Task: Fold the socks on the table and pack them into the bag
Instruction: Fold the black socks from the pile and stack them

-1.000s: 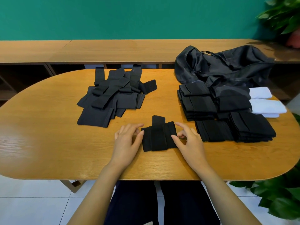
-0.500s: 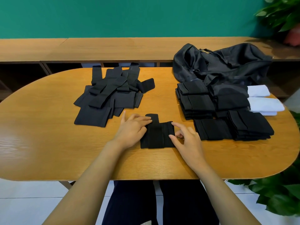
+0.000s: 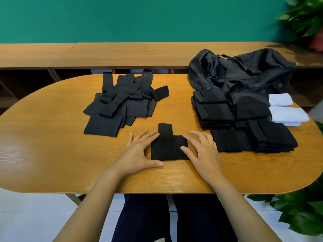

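Left hand (image 3: 139,151) slid off folded ribbed sock (image 3: 163,147) — flat, spread; right hand (image 3: 202,151) arched, pressing its rt edge.

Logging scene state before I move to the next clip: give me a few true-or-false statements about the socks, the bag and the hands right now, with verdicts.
1. The left hand and right hand flank the black sock at the table's front, fingertips touching it. True.
2. The black bag stands on the floor. False: it lies at the table's far right end.
3. The loose sock pile lies left of the folded stacks. True.
4. Every folded sock is black. False: white socks lie at the stacks' right edge.
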